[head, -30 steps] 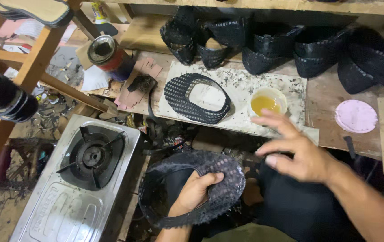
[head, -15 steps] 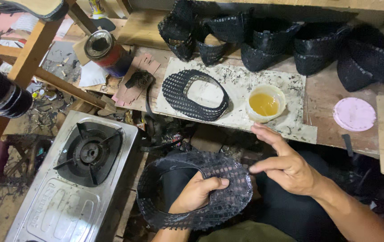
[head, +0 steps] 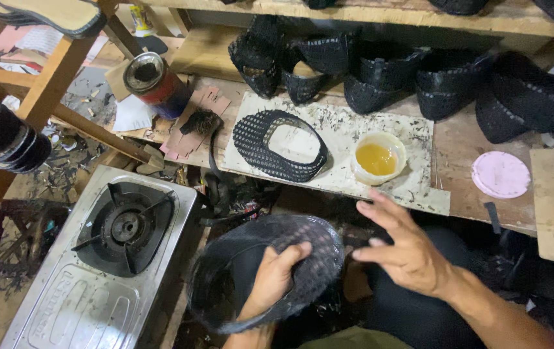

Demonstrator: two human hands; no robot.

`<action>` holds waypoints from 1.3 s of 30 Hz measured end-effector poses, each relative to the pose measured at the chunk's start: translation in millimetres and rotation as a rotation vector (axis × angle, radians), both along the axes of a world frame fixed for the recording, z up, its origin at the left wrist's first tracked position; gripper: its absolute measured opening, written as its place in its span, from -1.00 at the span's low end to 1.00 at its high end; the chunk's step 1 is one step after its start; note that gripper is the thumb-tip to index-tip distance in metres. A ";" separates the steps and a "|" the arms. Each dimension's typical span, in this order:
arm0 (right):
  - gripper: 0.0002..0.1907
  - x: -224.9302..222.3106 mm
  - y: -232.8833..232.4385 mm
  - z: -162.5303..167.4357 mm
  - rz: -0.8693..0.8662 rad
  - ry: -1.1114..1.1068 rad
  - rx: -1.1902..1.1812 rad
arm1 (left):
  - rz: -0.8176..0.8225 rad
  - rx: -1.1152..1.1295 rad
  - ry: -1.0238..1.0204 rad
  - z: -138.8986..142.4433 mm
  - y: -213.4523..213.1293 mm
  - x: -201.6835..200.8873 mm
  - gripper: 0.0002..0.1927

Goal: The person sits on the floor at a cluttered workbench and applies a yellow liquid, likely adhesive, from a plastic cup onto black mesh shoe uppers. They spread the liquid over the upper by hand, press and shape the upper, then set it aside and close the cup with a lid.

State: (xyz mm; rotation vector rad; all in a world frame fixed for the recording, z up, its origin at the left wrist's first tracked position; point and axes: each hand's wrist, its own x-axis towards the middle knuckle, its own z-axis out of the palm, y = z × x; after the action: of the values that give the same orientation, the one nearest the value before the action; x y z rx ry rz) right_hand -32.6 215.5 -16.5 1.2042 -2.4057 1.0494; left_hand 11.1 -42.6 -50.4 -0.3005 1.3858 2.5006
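Mesh upper (head: 303, 271): near centre, over lap, gripped by left hand (head: 274, 281), fingers curled on rim.
Right hand (head: 409, 255): spread, empty, just right of mesh.
Handling: support rim firmly, avoid creasing.
Beyond: glue bowl (head: 378, 158), gas stove (head: 109, 258) left.

Head-worn view, steeply down, close

I see my left hand (head: 274, 281) gripping a black mesh shoe upper (head: 264, 274) from inside, low in the middle. My right hand (head: 406, 249) hovers just beside it, fingers spread, holding nothing. On the bench (head: 464, 187) beyond lie another flat mesh piece (head: 277, 145) and a small bowl of yellow glue (head: 378, 158). A gas stove (head: 106, 258) sits near left.
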 end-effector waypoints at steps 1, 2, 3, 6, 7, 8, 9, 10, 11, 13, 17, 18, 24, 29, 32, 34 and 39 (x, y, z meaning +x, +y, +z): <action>-0.57 -5.9 3.8 1.6 -0.057 0.018 0.019 | 0.078 -0.139 0.036 -4.1 -3.6 0.6 -0.74; -0.58 -12.2 8.3 3.9 -0.115 0.032 0.038 | 0.131 -0.280 0.107 -9.0 -7.2 -0.3 -0.72; -0.64 -21.0 12.8 6.1 -0.204 0.011 0.084 | 0.185 -0.417 0.178 -14.6 -10.2 -2.0 -0.69; -0.69 -59.3 16.2 7.8 -0.411 0.002 0.219 | 0.164 -0.259 -0.086 -34.2 -11.0 -12.0 -0.68; -0.62 -71.1 15.1 7.2 -0.438 0.026 0.270 | 0.124 -0.108 -0.255 -40.6 -9.7 -13.6 -0.67; -0.53 -83.4 14.2 7.8 -0.465 0.055 0.316 | 0.143 -0.046 -0.259 -45.9 -9.3 -11.9 -0.66; -0.46 -94.2 14.0 8.6 -0.461 0.058 0.386 | 0.158 0.016 -0.264 -50.8 -7.1 -9.7 -0.64; -0.38 -102.4 12.0 7.6 -0.455 0.053 0.458 | 0.172 0.078 -0.277 -54.8 -5.9 -6.6 -0.61; -0.31 -106.8 11.4 6.0 -0.443 0.043 0.533 | 0.145 0.088 -0.245 -58.2 -5.5 -4.0 -0.62; -0.40 -109.6 14.7 2.8 -0.455 -0.110 0.598 | 0.101 0.109 -0.183 -62.3 -6.9 -1.5 -0.63; -0.57 -102.2 21.6 -8.6 -0.561 -0.079 0.424 | 0.102 0.181 -0.267 -61.0 -10.4 -1.3 -0.73; -0.55 -100.8 20.7 -11.4 -0.550 -0.081 0.394 | 0.064 0.233 -0.266 -58.7 -11.1 -3.0 -0.77; -0.35 -109.8 11.8 -7.4 -0.422 0.004 0.453 | -0.040 0.280 -0.269 -39.6 5.7 -13.1 -0.86; -0.56 -106.4 23.3 -0.3 -0.424 0.072 0.384 | 0.015 0.334 -0.228 -38.2 12.0 -16.5 -0.81; -0.74 -92.5 27.3 -1.9 -0.321 0.039 0.151 | 0.001 0.385 -0.229 -43.2 8.5 -17.6 -0.84; -0.88 -73.5 25.6 -0.4 -0.269 -0.053 0.082 | -0.045 0.412 -0.284 -45.6 8.8 -18.6 -0.82; -0.57 -10.0 0.2 0.0 -0.077 -0.179 -0.036 | -0.186 0.475 -0.285 -42.4 20.2 -19.2 -0.76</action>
State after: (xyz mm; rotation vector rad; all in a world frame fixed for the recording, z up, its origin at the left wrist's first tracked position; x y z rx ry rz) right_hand -42.6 215.8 -16.5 1.0365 -2.5314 1.2182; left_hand -8.1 -22.4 -92.8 -0.3865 0.6553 2.4200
